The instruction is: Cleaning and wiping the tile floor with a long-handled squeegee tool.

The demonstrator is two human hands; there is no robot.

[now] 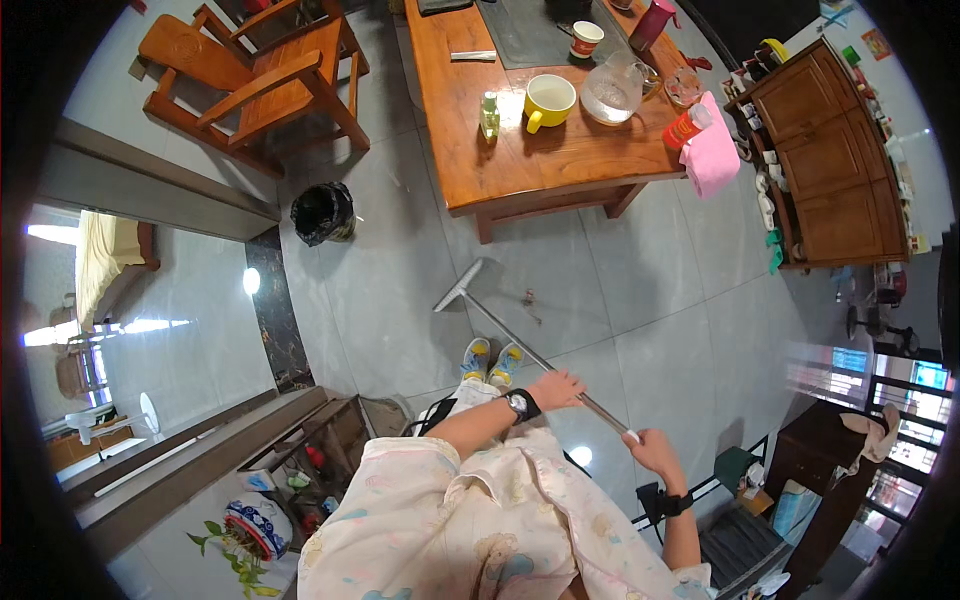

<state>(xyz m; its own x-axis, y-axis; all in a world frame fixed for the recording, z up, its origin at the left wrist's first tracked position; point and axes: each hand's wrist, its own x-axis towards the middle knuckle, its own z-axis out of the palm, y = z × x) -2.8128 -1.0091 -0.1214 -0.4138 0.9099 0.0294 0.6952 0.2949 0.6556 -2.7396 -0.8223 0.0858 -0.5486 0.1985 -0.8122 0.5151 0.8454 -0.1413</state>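
A long-handled floor broom or squeegee (516,340) slants across the grey floor, its pale, flat head (459,286) resting on the tiles. My left hand (556,390) lies around the middle of the metal handle, with a watch on that wrist. Higher up, my right hand (651,451) grips the handle near its end and wears a black wrist strap. A small patch of debris (529,297) is on the tiles to the right of the head. My sneakers (489,361) stand just behind the head, left of the handle.
A wooden table (480,180) ahead carries a yellow mug (550,100), a glass pitcher (613,91) and a pink cloth (711,154) hanging off its edge. To the left are a lined trash bin (324,214), a wooden armchair (255,82) and a doorway threshold (279,315).
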